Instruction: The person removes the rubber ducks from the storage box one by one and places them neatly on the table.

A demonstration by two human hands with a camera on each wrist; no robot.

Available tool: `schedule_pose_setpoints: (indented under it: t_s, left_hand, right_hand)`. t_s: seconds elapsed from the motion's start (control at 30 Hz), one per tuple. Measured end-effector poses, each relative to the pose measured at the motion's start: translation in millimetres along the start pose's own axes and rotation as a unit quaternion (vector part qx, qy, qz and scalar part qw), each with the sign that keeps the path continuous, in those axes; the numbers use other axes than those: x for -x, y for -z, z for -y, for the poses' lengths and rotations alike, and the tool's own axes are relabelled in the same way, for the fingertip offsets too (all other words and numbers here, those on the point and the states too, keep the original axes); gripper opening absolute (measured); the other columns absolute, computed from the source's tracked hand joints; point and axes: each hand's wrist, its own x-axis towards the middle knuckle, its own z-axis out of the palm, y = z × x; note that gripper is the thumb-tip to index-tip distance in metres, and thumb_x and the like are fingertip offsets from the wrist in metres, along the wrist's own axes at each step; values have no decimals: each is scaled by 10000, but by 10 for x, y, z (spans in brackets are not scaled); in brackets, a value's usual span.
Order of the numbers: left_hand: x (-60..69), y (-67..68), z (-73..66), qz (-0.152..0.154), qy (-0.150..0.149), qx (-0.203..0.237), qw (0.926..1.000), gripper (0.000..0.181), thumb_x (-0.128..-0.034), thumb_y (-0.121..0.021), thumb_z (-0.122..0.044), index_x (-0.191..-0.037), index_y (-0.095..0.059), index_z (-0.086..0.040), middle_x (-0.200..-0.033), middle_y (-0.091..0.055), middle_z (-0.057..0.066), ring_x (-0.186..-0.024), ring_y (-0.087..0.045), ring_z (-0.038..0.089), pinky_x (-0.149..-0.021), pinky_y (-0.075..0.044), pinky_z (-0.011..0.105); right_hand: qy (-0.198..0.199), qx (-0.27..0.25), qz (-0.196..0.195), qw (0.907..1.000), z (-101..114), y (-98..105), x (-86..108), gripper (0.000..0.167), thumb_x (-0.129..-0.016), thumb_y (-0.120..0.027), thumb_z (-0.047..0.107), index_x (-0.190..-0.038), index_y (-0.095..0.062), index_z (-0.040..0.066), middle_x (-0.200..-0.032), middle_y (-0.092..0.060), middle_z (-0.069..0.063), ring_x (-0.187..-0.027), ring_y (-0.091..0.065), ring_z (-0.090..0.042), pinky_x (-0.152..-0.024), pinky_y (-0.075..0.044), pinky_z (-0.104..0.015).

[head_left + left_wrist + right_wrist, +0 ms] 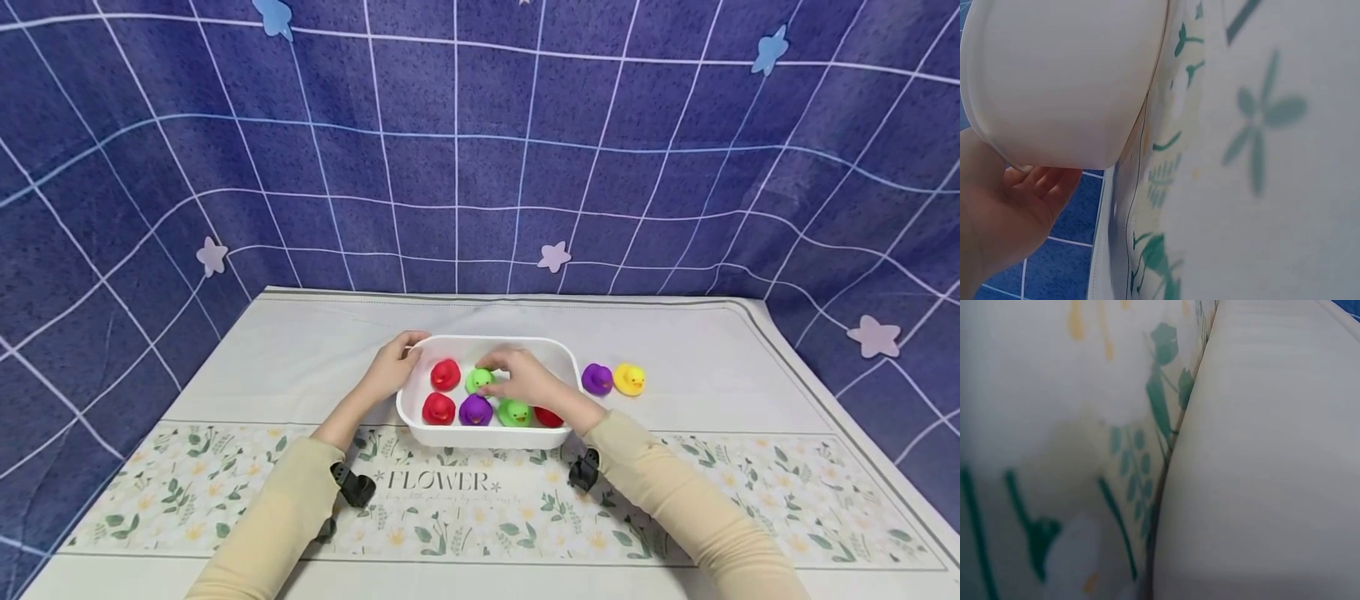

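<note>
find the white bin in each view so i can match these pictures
Head: the white bin sits just below the picture's centre, seen from above.
Left wrist: the bin fills the upper left, with the left hand at its lower end.
Right wrist: the bin fills most of the right side, cropped.
Shared landmark: the floral print, right of the bin in left wrist, left of it in right wrist.

The tub [483,437] looks like smooth, faintly glossy plastic; the toy ducks [439,410], smooth rubbery plastic; the backdrop [487,171] and sleeves [273,508], matt cloth.
</note>
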Motion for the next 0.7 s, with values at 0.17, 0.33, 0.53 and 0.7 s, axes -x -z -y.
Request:
schedule_pose_setpoints:
  t_s: [0.17,0.33,0.53,0.7]
  left_hand:
    - [1,0,10,-35,-2,-26,10000,317,-967,-447,-67,-1265,-517,14,-1219,-570,220,-1055,-586,341,-891,-488,435]
    - [-3,0,11,-22,16,-48,10000,318,-968,-449,-76,-1268,-515,7,-1212,-573,213,-1050,-586,336,-883,-486,426]
    - [-17,-3,12,-3,8,-42,10000,316,-969,-450,-77,-1267,-516,7,-1210,-575,213,-1050,-585,333,-882,-487,422]
    - [-19,-2,24,-9,30,-15,10000,317,-969,-449,-73,-1268,-514,11,-1215,-572,217,-1051,-584,338,-881,-490,427]
  right_hand:
    - [-43,-37,-8,10000,16,2,5,389,-787,-757,193,-1113,-661,4,-1062,-689,-111,-1016,-640,-243,-916,-503,-345]
    - [-29,-50,-121,9999,25,9,20,399,-786,-756,190,-1121,-658,-2,-1053,-688,-113,-989,-640,-239,-906,-507,-343]
    - [-76,-181,-278,9994,24,25,27,430,-783,-755,181,-1143,-638,-23,-1077,-681,-124,-995,-640,-243,-929,-496,-369]
    - [-92,-268,-429,9987,19,50,47,430,-788,-751,177,-1152,-630,-17,-1100,-675,-133,-1024,-637,-253,-945,-485,-385]
